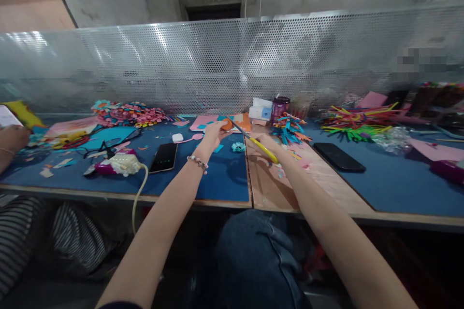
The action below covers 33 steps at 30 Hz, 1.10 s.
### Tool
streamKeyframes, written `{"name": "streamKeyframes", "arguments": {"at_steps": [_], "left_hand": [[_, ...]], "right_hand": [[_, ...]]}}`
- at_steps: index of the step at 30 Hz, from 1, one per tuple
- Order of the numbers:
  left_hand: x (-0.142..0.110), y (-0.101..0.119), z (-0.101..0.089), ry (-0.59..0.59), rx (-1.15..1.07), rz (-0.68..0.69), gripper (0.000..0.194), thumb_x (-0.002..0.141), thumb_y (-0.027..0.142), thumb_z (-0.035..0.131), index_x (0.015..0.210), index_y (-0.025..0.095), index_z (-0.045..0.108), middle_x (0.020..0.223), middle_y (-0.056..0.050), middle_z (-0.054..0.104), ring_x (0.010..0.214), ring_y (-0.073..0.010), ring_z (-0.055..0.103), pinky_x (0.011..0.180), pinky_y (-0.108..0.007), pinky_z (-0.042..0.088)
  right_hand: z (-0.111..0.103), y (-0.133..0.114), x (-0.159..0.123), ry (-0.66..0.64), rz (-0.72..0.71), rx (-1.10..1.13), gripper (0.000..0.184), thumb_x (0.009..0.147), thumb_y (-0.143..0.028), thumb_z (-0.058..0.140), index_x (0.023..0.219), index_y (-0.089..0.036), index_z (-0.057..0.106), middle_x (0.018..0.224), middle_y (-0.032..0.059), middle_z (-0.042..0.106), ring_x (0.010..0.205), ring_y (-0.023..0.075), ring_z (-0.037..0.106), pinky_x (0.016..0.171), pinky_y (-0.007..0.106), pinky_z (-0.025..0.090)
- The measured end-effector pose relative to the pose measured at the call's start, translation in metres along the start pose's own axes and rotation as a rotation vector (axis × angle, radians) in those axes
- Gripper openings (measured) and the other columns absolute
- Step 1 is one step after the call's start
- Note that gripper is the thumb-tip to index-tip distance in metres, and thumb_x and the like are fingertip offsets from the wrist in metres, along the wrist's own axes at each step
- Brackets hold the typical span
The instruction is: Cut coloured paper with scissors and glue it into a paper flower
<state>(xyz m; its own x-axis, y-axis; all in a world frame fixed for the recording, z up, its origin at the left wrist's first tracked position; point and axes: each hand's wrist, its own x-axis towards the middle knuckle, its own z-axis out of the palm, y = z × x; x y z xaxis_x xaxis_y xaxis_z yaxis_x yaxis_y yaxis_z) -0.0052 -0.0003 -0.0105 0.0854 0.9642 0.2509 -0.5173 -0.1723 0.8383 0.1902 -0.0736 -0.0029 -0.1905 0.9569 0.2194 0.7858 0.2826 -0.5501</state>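
Note:
My left hand (214,134) is closed on a piece of orange paper (227,124), held just above the table. My right hand (266,147) grips yellow-handled scissors (253,142), whose blades point up and left and meet the orange paper. Both hands hover over the seam between a blue mat (188,174) and the bare wooden strip (268,183). A bead bracelet (197,162) is on my left wrist. More pink and orange paper sheets (206,121) lie just beyond my hands.
Two black phones (164,157) (339,156) lie on the mats. A glue gun with a cord (118,164) rests at left. Piles of coloured paper strips (357,123) and paper flowers (128,113) line the perforated metal screen (232,63). Another person's hand (12,137) is at far left.

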Motion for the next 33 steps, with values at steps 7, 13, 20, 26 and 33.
{"name": "streamKeyframes", "arguments": {"at_steps": [7,13,20,26,33], "left_hand": [[0.000,0.001,-0.001,-0.012,0.026,-0.007,0.012,0.067,0.018,0.069,0.073,0.012,0.061,0.083,-0.011,0.067,0.090,-0.0233,0.065,0.086,-0.046,0.053],[0.001,0.001,-0.003,-0.015,0.038,-0.001,0.011,0.069,0.017,0.067,0.077,0.012,0.061,0.088,-0.012,0.067,0.088,-0.0232,0.066,0.085,-0.045,0.052],[-0.004,0.004,-0.003,-0.020,0.112,-0.036,0.011,0.075,0.018,0.064,0.084,0.016,0.058,0.082,-0.010,0.068,0.072,-0.0205,0.068,0.079,-0.043,0.052],[-0.002,0.001,-0.003,-0.026,0.170,-0.031,0.014,0.075,0.015,0.063,0.087,0.014,0.057,0.079,-0.010,0.068,0.067,-0.0173,0.067,0.078,-0.039,0.051],[-0.004,0.003,-0.002,-0.047,0.150,0.002,0.017,0.073,0.019,0.067,0.087,0.015,0.059,0.086,-0.009,0.068,0.076,-0.0196,0.069,0.076,-0.035,0.051]], "right_hand": [[-0.001,-0.003,0.003,0.012,-0.015,-0.067,0.023,0.067,-0.030,0.044,0.049,-0.019,0.036,0.048,-0.0040,0.030,0.050,0.0086,0.031,0.049,0.023,0.024],[0.000,0.000,0.002,0.019,-0.061,-0.054,0.024,0.070,-0.032,0.045,0.052,-0.018,0.041,0.051,-0.0036,0.033,0.053,0.0085,0.032,0.050,0.023,0.024],[0.006,0.004,0.006,0.063,-0.054,0.099,0.035,0.075,-0.050,0.052,0.064,-0.016,0.049,0.057,-0.0024,0.043,0.056,0.0098,0.038,0.051,0.022,0.029],[0.003,-0.005,0.005,0.147,-0.136,0.223,0.037,0.077,-0.053,0.054,0.073,-0.016,0.051,0.067,0.0008,0.051,0.063,0.0118,0.043,0.059,0.022,0.037],[0.007,-0.005,0.005,0.075,0.074,0.090,0.041,0.081,-0.055,0.047,0.066,-0.017,0.052,0.050,-0.0009,0.043,0.048,0.0108,0.042,0.045,0.022,0.030]]}}
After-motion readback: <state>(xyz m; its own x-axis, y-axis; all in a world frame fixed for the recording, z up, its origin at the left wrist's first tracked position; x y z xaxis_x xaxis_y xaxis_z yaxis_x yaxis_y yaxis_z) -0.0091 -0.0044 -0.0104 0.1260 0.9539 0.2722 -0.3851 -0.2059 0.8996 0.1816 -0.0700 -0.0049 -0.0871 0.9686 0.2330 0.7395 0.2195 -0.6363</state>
